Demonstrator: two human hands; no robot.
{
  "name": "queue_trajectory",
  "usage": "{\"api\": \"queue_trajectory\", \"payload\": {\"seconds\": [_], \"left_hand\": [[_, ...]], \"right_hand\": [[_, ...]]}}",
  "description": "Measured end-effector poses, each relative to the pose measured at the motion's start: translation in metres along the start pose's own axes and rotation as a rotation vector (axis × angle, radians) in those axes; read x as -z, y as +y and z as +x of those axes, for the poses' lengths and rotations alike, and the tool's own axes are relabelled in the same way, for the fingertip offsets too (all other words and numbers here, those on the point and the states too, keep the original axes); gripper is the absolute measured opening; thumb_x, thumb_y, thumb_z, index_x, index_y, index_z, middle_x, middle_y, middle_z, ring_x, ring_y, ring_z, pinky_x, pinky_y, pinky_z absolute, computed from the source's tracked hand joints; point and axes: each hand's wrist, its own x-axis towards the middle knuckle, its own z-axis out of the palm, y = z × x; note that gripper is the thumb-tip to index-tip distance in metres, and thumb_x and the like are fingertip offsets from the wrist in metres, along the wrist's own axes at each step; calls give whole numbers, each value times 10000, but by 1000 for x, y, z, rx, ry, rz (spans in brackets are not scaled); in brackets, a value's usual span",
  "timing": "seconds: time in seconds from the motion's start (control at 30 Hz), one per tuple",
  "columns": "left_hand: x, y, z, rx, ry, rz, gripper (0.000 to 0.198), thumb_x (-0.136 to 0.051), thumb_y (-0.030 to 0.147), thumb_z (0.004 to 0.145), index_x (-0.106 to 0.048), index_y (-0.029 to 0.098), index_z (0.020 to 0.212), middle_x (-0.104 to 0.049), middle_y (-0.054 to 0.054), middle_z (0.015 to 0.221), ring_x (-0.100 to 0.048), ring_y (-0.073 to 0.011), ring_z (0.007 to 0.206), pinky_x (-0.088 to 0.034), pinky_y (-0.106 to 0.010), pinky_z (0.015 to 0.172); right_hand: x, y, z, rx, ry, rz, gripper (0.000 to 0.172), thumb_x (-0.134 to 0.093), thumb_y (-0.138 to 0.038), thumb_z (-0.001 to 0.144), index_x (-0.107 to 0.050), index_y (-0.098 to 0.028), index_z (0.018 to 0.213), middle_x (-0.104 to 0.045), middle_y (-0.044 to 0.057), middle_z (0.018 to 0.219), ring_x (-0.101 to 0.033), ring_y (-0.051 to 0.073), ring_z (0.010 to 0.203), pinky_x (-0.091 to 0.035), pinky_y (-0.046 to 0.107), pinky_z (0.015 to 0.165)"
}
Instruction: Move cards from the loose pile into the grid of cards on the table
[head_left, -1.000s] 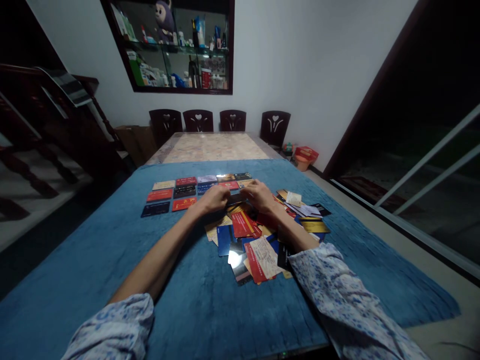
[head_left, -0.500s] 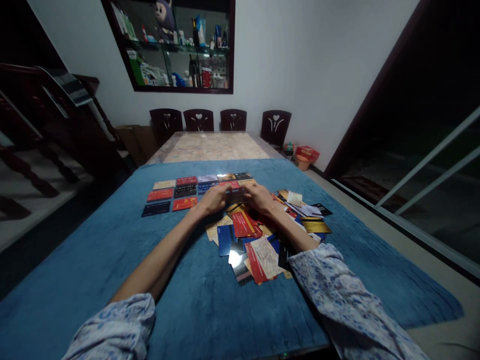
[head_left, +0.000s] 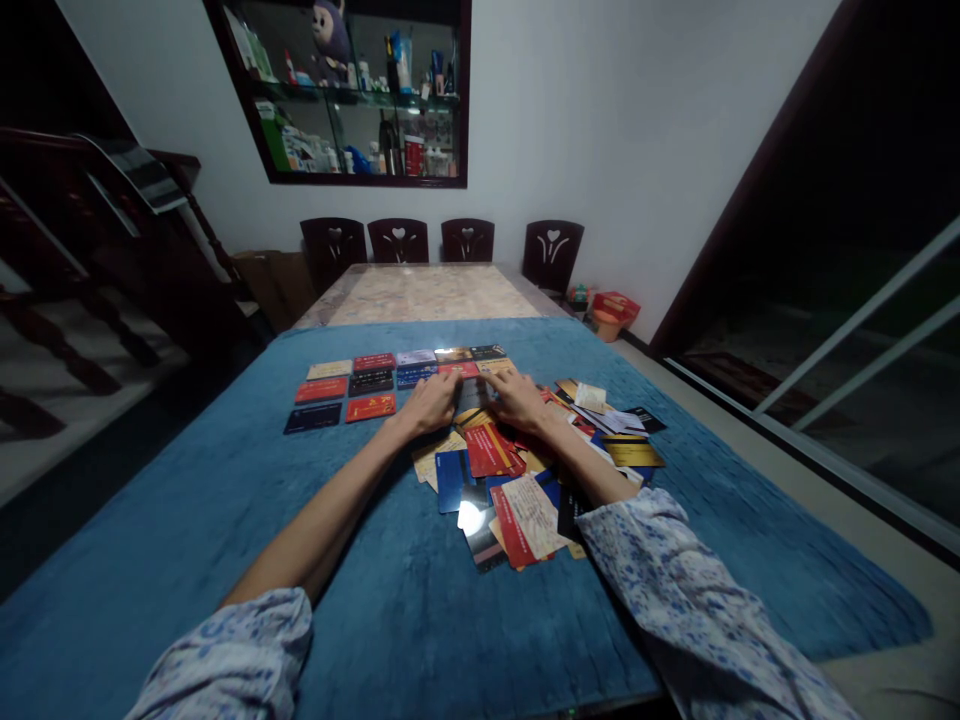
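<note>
Hands meet at a dark card [head_left: 471, 393] lying crosswise between them, left hand [head_left: 431, 403] and right hand [head_left: 512, 397] each pinching one short end, just beyond the loose card pile [head_left: 517, 480].

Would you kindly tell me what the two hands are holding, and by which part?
Left hand and right hand flank a dark plastic card, fingers at its short ends; a lifted grip cannot be told.
</note>
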Motion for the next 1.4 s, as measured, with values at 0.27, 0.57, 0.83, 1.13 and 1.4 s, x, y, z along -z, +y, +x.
{"api": "queue_trajectory", "payload": {"seconds": [0.27, 0.57, 0.83, 1.13, 1.4], "left_hand": [[1, 4, -1, 28, -19, 5, 376, -508, 155, 859, -471, 187, 1232, -576, -148, 1272, -555, -303, 1202, -456, -435, 953], [-2, 1, -1, 20, -30, -9, 472, -551, 212, 851, -466, 185, 1315, -558, -153, 1311, -527, -322, 1235, -441, -480, 989], [-4, -5, -1, 30, -43, -40, 446, -561, 250, 865, -495, 184, 1301, -530, -156, 1357, -483, -335, 1279, -422, -525, 1028], [3, -4, -2, -10, -65, 48, 419, -577, 258, 863, -538, 171, 1271, -502, -171, 1359, -439, -350, 1284, -424, -552, 1011], [9, -9, -2, -34, -59, 61, 420, -622, 279, 856, -573, 183, 1262, -542, -156, 1298, -466, -347, 1236, -426, -527, 995]], "right_hand": [[-1, 0, 0, 1, -13, -52, 609, -543, -271, 911, -429, -200, 1505, -557, 180, 1351, -457, 313, 1244, -427, 396, 905], [-2, 5, 1, 21, -44, -39, 637, -585, -381, 915, -414, -198, 1501, -545, 185, 1355, -440, 322, 1263, -428, 409, 909], [-1, 8, 0, 40, -50, -22, 638, -601, -430, 910, -433, -207, 1484, -520, 178, 1356, -429, 319, 1238, -417, 404, 902], [-3, 9, 2, 73, -32, -49, 574, -627, -447, 900, -516, -214, 1413, -515, 162, 1397, -408, 321, 1254, -409, 407, 903], [6, 6, 6, 77, -57, -72, 555, -625, -482, 891, -549, -221, 1375, -542, 158, 1370, -401, 322, 1249, -414, 405, 892]]}}
